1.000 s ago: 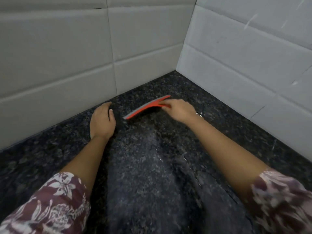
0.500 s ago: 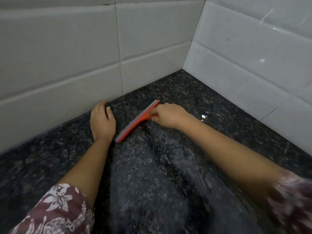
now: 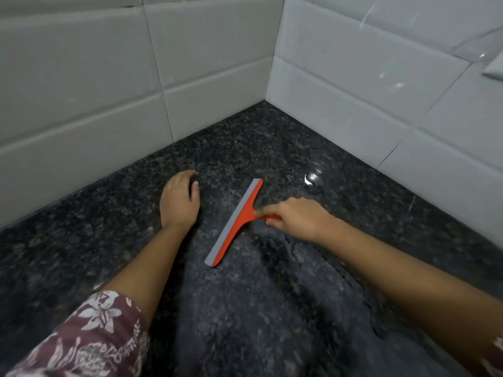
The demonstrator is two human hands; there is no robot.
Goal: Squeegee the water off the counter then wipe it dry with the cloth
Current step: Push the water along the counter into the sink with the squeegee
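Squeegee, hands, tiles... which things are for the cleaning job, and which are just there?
For the job:
- red squeegee
- right hand, gripping its handle
- wet black counter
- left hand, resting on the counter

Just there:
- white wall tiles
- floral sleeve

No cloth is in view.

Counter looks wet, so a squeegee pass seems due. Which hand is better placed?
Right. The right hand grips the squeegee handle, blade on the counter; the left hand only rests there, holding nothing.
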